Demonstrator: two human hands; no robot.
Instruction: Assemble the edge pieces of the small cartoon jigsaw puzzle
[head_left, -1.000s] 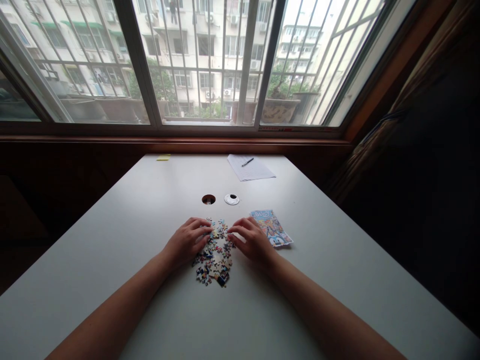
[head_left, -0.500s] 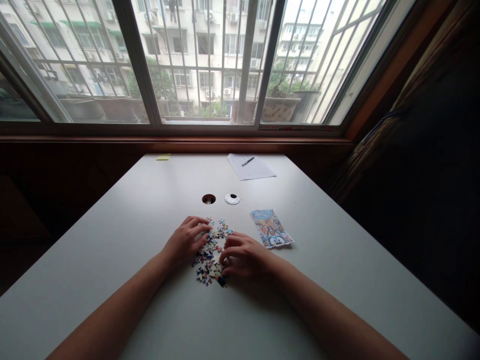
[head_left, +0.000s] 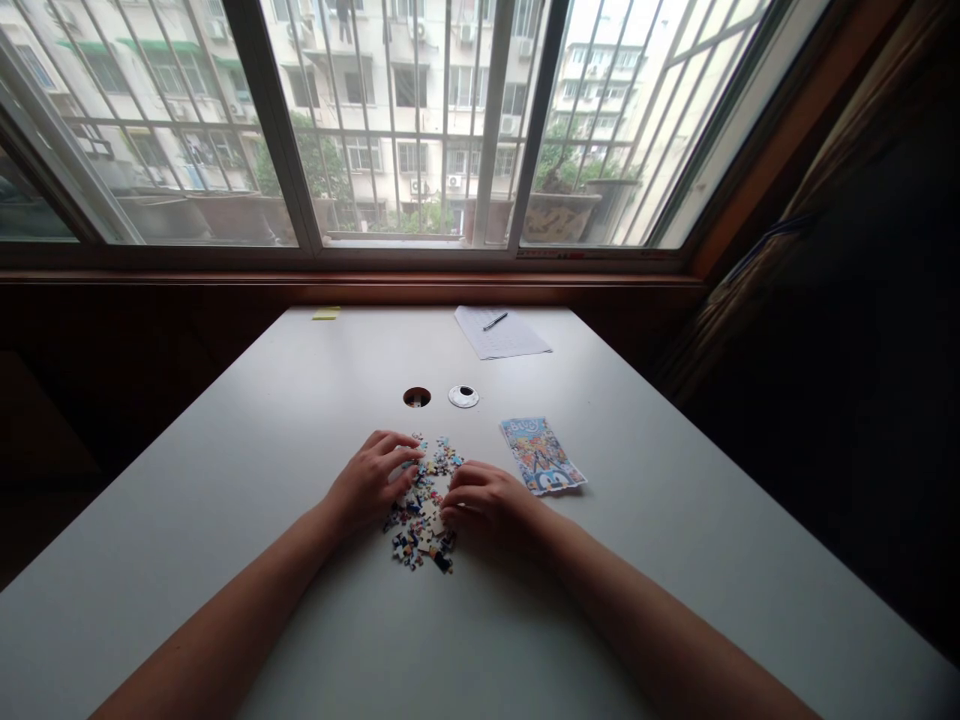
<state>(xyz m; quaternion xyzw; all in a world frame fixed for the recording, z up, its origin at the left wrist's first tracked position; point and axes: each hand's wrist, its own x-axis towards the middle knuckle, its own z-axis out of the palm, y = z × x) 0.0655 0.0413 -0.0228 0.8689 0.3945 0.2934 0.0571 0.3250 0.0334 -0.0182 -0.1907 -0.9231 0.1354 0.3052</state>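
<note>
A small heap of colourful jigsaw pieces (head_left: 421,510) lies on the white table (head_left: 225,480) in front of me. My left hand (head_left: 371,478) rests on the heap's left side, fingers curled and spread over the pieces, tips near the top of the heap. My right hand (head_left: 487,505) lies on the heap's right side with its fingers bent inward and tips on the pieces. Whether either hand grips a piece is hidden. A colourful printed puzzle packet (head_left: 541,456) lies flat just right of my right hand.
Beyond the heap are a round cable hole (head_left: 417,397) and its white cap (head_left: 463,396). A sheet of paper (head_left: 502,335) with a pen (head_left: 495,322) and a yellow note (head_left: 326,313) lie near the far edge under the barred window.
My right hand has drawn back from the top of the heap toward me, down along its right side, fingers curling in. My left hand has barely moved.
</note>
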